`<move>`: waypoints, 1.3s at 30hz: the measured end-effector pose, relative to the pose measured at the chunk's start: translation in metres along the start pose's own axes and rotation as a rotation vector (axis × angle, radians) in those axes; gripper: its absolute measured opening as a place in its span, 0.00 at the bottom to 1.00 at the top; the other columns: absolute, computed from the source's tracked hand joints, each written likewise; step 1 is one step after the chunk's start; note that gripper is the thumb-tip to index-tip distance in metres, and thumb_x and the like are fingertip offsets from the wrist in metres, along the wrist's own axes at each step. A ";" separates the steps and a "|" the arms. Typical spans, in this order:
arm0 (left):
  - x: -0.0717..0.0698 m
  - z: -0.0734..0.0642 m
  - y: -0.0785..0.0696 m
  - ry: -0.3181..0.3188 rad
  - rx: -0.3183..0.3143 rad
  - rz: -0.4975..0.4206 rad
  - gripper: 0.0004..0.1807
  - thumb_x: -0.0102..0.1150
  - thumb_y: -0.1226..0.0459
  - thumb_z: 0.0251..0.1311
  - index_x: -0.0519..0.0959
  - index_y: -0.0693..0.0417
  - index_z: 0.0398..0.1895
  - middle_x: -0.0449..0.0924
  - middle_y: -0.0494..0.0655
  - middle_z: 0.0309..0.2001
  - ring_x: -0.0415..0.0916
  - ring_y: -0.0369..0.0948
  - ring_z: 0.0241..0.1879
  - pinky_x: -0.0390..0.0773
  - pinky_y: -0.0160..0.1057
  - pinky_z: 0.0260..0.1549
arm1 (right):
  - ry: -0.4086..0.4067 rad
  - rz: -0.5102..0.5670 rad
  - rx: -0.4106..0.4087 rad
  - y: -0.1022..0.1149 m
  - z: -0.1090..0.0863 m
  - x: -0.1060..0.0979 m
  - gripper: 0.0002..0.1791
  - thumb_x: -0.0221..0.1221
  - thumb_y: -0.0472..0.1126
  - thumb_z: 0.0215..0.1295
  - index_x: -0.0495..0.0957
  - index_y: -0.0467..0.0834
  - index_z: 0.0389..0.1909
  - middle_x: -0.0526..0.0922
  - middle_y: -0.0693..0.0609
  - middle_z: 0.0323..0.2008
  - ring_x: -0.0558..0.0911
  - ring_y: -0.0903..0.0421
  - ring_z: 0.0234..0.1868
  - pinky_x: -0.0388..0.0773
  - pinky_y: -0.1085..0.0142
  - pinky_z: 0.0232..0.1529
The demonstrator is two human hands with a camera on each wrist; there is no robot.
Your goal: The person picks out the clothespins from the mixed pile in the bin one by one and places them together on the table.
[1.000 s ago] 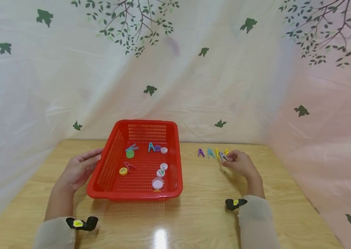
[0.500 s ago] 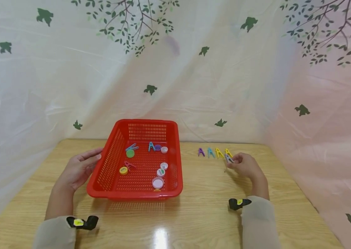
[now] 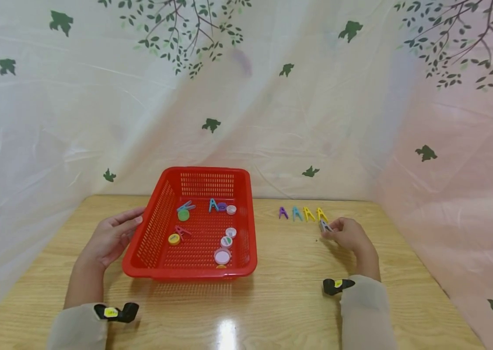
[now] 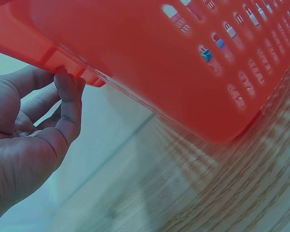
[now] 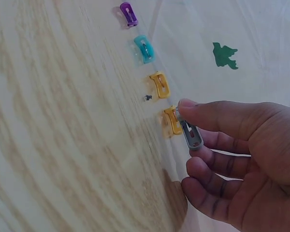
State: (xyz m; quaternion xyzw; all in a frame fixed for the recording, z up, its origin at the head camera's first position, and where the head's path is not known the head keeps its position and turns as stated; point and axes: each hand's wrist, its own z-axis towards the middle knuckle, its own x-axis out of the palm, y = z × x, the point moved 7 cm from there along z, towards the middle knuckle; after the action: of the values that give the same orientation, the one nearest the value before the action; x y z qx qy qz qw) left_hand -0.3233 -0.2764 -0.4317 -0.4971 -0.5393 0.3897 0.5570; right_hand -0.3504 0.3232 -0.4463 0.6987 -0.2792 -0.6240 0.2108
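At the right of the head view, my right hand [image 3: 351,236] pinches a grey clothespin [image 3: 325,226] between thumb and fingers. In the right wrist view the grey clothespin [image 5: 191,134] is close to a yellow clothespin [image 5: 173,121] at the end of a row. That row on the table also holds a purple clothespin [image 3: 283,212], a light blue clothespin [image 3: 297,214] and another yellow clothespin [image 3: 309,214]. My left hand [image 3: 112,238] holds the left rim of a red basket [image 3: 252,233], its fingertips at the lip in the left wrist view.
Inside the basket lie blue clothespins [image 3: 213,205], a pink clothespin [image 3: 182,232], a green cap [image 3: 183,215], a yellow cap [image 3: 174,239] and several pale caps [image 3: 222,256]. A printed curtain [image 3: 272,121] hangs behind the wooden table [image 3: 290,291].
My right hand has moved rightward and slightly nearer with the grey clothespin, from in front of the yellow clothespins to the row's right end. My left hand and the basket have stayed put.
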 end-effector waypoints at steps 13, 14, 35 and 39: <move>0.001 0.001 -0.001 0.017 0.018 -0.009 0.23 0.62 0.62 0.71 0.78 0.51 0.68 0.87 0.37 0.52 0.85 0.37 0.47 0.85 0.37 0.48 | 0.001 -0.013 0.017 -0.009 0.001 0.003 0.23 0.71 0.48 0.64 0.77 0.35 0.47 0.80 0.42 0.42 0.75 0.48 0.40 0.73 0.60 0.37; 0.001 0.001 -0.001 0.017 0.020 -0.009 0.23 0.63 0.62 0.71 0.78 0.51 0.68 0.87 0.37 0.52 0.85 0.37 0.47 0.85 0.37 0.48 | 0.000 -0.014 0.015 -0.010 0.002 0.003 0.23 0.71 0.48 0.64 0.77 0.35 0.47 0.80 0.42 0.42 0.75 0.48 0.40 0.73 0.60 0.37; 0.000 0.001 -0.002 0.008 0.008 -0.003 0.25 0.64 0.60 0.70 0.77 0.51 0.69 0.86 0.36 0.52 0.85 0.37 0.47 0.85 0.38 0.47 | 0.008 -0.009 0.044 -0.011 0.002 0.003 0.22 0.70 0.48 0.64 0.77 0.35 0.45 0.79 0.42 0.41 0.75 0.45 0.42 0.72 0.54 0.42; -0.001 0.002 -0.001 0.009 0.004 -0.010 0.24 0.64 0.61 0.70 0.78 0.50 0.68 0.86 0.36 0.52 0.84 0.36 0.48 0.85 0.37 0.48 | 0.007 -0.016 0.047 -0.012 0.002 0.004 0.21 0.70 0.48 0.65 0.77 0.35 0.45 0.79 0.42 0.41 0.75 0.45 0.41 0.72 0.55 0.42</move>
State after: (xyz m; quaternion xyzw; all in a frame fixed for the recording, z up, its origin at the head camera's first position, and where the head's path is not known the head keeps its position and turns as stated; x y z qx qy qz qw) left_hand -0.3255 -0.2771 -0.4312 -0.4952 -0.5385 0.3855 0.5623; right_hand -0.3502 0.3302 -0.4570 0.7077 -0.2876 -0.6166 0.1905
